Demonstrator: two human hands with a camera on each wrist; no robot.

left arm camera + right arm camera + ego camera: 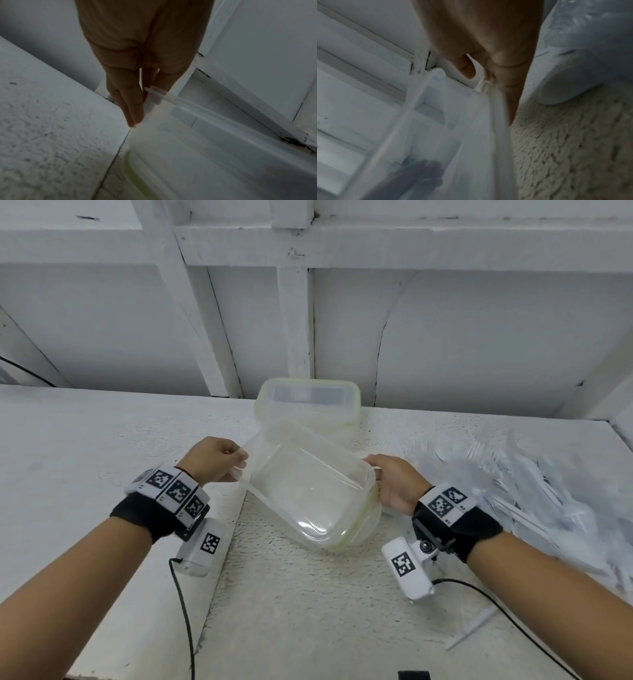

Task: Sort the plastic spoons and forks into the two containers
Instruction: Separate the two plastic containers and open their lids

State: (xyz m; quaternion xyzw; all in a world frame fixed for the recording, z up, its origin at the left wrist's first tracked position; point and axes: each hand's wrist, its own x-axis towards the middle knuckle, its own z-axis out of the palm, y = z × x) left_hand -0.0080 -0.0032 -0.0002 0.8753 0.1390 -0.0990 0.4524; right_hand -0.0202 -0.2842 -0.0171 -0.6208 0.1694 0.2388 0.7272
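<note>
A clear empty plastic container (308, 491) with a greenish rim hangs tilted above the table, held between both hands. My left hand (238, 458) pinches its left rim; in the left wrist view the fingers (135, 108) lie against a clear latch flap (154, 97) of the container (205, 155). My right hand (376, 470) grips the right rim, thumb on top, fingers hidden beneath; the right wrist view shows that hand (496, 81) on the container (471, 135). A second clear container (308, 398) stands behind, by the wall. A heap of clear plastic spoons and forks (513, 481) lies at the right.
The white textured table (102, 440) ends at a white panelled wall (445, 337) at the back. One loose piece of cutlery (472, 628) lies at the front right. Black cables (185, 611) trail from both wrist cameras. The cutlery heap (590, 40) sits right beside my right hand.
</note>
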